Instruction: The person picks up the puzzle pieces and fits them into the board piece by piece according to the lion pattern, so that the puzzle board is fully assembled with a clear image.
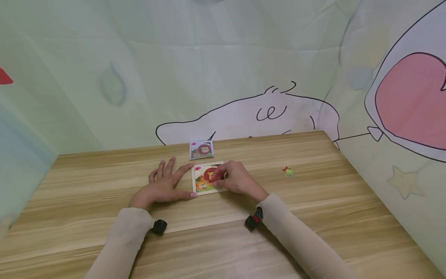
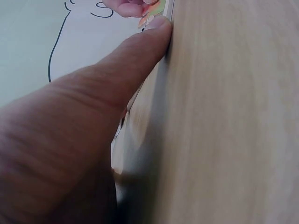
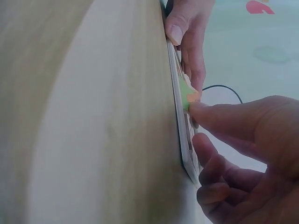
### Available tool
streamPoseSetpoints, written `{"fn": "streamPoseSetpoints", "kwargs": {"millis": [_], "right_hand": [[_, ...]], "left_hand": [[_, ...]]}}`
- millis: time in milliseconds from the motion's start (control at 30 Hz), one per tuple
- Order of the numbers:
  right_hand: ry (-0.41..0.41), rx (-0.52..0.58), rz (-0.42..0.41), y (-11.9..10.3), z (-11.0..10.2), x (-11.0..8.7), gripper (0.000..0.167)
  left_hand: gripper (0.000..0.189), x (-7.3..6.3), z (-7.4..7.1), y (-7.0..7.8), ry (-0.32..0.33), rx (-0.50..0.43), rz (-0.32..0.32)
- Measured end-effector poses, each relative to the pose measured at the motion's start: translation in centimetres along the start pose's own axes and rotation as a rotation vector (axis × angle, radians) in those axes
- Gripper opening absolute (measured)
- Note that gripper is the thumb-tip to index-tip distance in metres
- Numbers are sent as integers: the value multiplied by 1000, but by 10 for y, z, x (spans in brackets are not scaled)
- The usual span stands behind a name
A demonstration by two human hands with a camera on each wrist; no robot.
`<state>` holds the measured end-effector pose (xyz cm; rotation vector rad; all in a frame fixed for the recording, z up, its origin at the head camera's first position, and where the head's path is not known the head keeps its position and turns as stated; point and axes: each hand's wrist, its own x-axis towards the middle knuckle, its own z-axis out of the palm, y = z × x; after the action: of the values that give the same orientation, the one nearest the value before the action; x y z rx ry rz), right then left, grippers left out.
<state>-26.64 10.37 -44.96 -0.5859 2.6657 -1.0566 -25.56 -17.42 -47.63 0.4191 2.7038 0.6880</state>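
Observation:
A square jigsaw board (image 1: 201,187) with a lion picture and pale border lies flat on the table. My left hand (image 1: 163,187) is spread at its left side, with the thumb and index fingertip touching the edge. In the left wrist view the left thumb (image 2: 126,60) lies along the board's side. Over the right part of the board, my right hand (image 1: 238,177) pinches a jigsaw piece (image 3: 185,93), green and orange, between thumb and finger. The piece is close to the board's surface; the fingers hide how it sits. The right hand's other fingers are curled.
A lion picture card (image 1: 201,150) stands behind the board, near the table's back edge. One loose green and red jigsaw piece (image 1: 288,171) lies to the right on the wooden table (image 1: 244,240). A printed cloth (image 1: 139,77) hangs behind.

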Motion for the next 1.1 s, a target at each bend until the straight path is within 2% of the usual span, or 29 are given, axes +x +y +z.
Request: {"fn": "streamPoseSetpoints", "kwargs": {"millis": [433, 867, 1100], "right_hand": [[-22, -35, 48, 1, 3, 3, 9], [-37, -20, 52, -2, 3, 2, 4], [-27, -28, 32, 0, 3, 3, 5]], "left_hand": [[108, -1, -1, 2, -2, -5, 2], [109, 1, 0, 0, 4, 1, -1], [108, -4, -3, 4, 2, -12, 5]]}}
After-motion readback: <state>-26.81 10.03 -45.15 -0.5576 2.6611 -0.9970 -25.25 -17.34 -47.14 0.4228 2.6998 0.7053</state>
